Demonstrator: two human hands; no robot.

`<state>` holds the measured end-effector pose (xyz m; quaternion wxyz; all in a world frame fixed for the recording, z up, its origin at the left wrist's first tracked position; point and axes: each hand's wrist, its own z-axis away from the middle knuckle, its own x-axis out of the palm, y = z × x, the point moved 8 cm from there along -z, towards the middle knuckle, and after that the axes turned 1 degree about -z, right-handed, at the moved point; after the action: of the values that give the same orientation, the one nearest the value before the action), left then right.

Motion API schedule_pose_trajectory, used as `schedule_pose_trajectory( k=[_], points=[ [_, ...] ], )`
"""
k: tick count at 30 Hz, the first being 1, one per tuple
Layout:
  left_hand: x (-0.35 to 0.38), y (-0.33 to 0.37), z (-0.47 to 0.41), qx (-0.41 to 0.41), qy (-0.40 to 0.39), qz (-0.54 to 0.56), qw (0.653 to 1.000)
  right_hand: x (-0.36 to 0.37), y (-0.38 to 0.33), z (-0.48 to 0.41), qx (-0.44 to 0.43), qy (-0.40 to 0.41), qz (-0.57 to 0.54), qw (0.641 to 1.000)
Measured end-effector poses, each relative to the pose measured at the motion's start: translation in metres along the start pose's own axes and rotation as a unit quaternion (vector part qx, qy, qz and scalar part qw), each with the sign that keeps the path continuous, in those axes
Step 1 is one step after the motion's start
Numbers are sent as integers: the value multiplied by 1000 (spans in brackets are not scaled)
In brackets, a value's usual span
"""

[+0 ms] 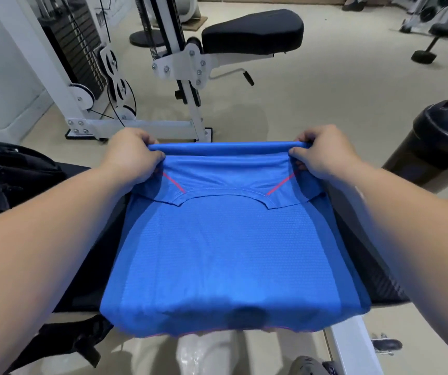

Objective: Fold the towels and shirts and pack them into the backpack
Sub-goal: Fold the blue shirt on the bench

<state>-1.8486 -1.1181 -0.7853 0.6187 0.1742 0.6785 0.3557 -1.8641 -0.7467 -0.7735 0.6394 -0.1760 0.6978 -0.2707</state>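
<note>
Even, fairly bright indoor light falls from above, and a soft dark shadow lies on the blue shirt (225,255) toward six o'clock. Wide-angle distortion bends the forearms at four and eight o'clock, where edges blur slightly; the centre stays sharp.

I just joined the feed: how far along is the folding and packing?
Early. Done: the blue shirt lies flat on the black bench, sides apparently tucked in. In hand: the left hand and right hand pinch its far edge, rolled toward the collar. Left: finishing the fold and packing; the black bag holds nothing visible.
</note>
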Motion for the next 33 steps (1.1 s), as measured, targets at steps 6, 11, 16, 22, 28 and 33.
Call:
schedule_pose_trajectory(
  k=[6, 11, 16, 22, 28, 33],
  points=[
    [-41, 41, 5, 119, 95, -44, 987, -45, -40, 0, -105, 108, -5, 989],
    [-46, 30, 53, 149, 86, -79, 982, -46, -31, 45, -137, 98, 55, 984],
    [-32, 1, 106, 188, 25, -215, 958, -30, -9, 104, -149, 26, 113, 982],
    [-9, -18, 137, 205, -90, -314, 922, -4, 8, 142, -164, -65, 260, 950],
    [-11, -23, 145, 161, -137, -299, 931, 3, 17, 153, -112, -131, 284, 943],
    [-19, -11, 130, 129, -103, -193, 967, -9, -2, 127, -72, -92, 174, 978]
  ],
)
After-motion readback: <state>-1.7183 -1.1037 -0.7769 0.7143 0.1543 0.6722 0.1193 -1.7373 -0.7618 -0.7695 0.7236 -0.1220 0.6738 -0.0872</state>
